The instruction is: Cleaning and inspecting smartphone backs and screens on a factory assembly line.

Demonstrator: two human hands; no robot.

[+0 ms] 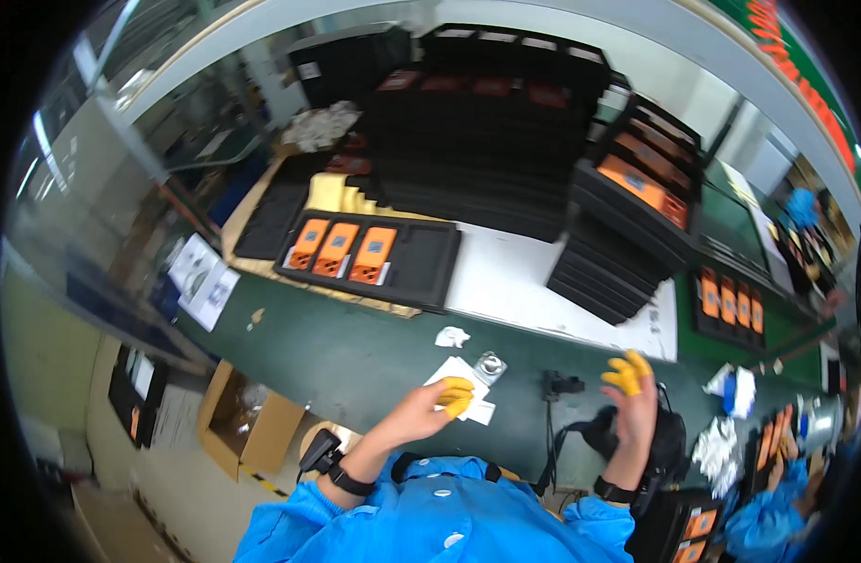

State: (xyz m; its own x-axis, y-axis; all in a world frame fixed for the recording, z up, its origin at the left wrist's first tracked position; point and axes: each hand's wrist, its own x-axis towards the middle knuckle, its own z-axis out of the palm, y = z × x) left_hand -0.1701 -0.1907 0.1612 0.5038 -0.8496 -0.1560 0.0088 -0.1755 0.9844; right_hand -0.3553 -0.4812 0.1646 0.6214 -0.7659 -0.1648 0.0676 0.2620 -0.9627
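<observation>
My left hand (pixel 437 409), with yellow finger covers, is over some white papers (pixel 457 369) at the bench's near edge. Its fingers are curled together, and whatever they may hold is hidden. Just beyond the fingertips sits a small round silvery item (pixel 490 366). A crumpled white scrap (pixel 452 337) lies a little farther off. My right hand (pixel 632 399) is raised to the right, also with yellow finger covers, its fingers stretched up and nothing visible in them. To its left is a small black device on a stand (pixel 562 385).
A black tray (pixel 421 263) holds three orange handheld meters (pixel 337 250). Tall stacks of black trays (pixel 487 150) stand behind, with another stack (pixel 618 253) at right. An open cardboard box (pixel 262 430) sits at lower left. A co-worker's blue sleeve (pixel 768 521) shows at lower right.
</observation>
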